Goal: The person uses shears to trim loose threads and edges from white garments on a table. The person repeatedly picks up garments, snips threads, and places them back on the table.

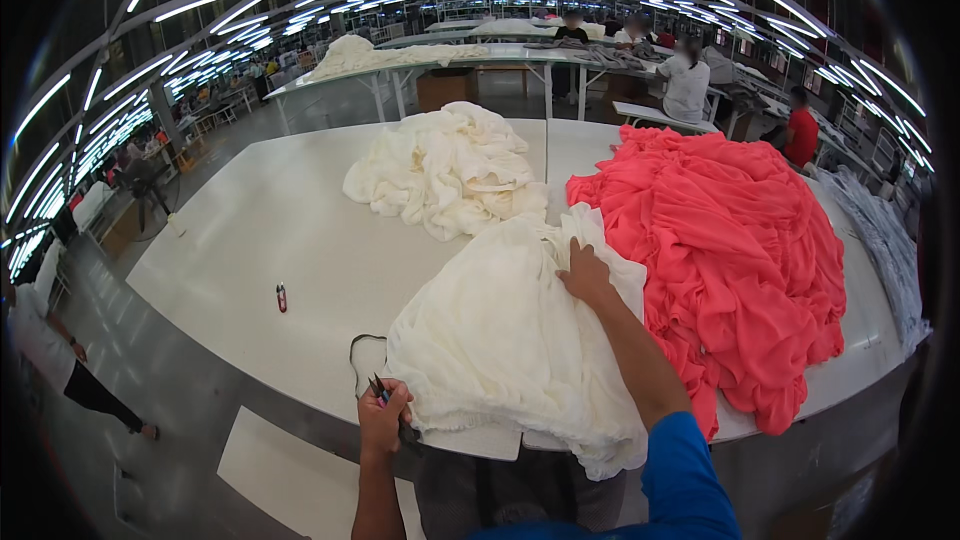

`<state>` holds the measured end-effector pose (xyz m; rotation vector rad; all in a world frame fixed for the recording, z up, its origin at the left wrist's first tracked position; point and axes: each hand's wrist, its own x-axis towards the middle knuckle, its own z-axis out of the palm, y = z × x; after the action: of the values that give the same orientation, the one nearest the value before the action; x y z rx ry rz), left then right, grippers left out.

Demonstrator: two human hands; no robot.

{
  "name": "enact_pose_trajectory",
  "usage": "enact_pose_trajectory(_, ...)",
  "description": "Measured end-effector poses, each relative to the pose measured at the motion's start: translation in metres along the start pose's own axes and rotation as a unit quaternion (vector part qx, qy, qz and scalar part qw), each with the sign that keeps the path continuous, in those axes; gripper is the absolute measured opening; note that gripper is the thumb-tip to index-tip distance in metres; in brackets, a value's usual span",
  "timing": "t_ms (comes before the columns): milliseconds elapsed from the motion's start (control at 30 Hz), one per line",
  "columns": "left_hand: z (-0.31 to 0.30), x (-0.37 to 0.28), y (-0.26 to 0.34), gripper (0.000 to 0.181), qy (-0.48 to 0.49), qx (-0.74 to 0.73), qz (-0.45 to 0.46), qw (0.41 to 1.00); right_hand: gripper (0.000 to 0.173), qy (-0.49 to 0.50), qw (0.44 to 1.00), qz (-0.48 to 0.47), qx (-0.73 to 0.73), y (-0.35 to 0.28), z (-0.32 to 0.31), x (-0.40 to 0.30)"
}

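A gathered cream garment (510, 322) of thin cloth lies spread at the front of the white table (300, 225), its ruffled edge hanging over the near rim. My left hand (384, 412) is closed around small thread snips (379, 388), blades pointing up, beside the garment's lower left corner. A dark cord (352, 356) loops on the table just above that hand. My right hand (585, 270) rests on the upper right part of the garment, fingers apart; whether it pinches any cloth cannot be told.
Behind the garment sits a heap of cream cloth (450, 172). A large coral-red cloth pile (735, 262) fills the right side. Small red-handled snips (281, 298) lie at left. Plastic-wrapped material (877, 247) is at far right. A person (52, 352) stands at left; several others sit behind.
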<state>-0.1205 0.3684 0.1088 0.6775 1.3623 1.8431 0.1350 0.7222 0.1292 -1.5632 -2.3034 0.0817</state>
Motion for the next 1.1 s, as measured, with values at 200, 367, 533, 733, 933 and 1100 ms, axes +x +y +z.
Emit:
enact_pose_trajectory(200,-0.003,-0.003,-0.004,0.008,0.007,0.0,0.017,1.0,0.026,0.092,0.969,-0.029,0.226,0.041,-0.038,-0.007)
enact_pose_trajectory(367,0.004,-0.002,-0.003,0.01,0.009,-0.007,0.012,1.0,0.018,0.264,0.736,0.059,0.621,0.1,-0.123,-0.045)
enact_pose_trajectory(533,0.005,-0.004,-0.001,0.011,0.008,-0.007,0.026,1.0,0.012,0.157,0.555,0.002,0.817,0.086,-0.16,-0.131)
enact_pose_trajectory(733,0.011,-0.007,0.0,0.011,0.027,0.025,0.025,0.999,0.025,-0.231,0.891,-0.046,0.387,0.069,-0.143,-0.231)
enact_pose_trajectory(933,0.008,-0.009,-0.003,0.01,0.012,0.057,0.04,0.998,0.044,-0.01,0.972,-0.058,0.228,0.009,-0.15,-0.239)
enact_pose_trajectory(1100,0.013,-0.015,-0.008,0.016,0.009,0.058,0.053,0.997,0.036,0.044,0.989,-0.103,0.094,0.005,-0.097,-0.245)
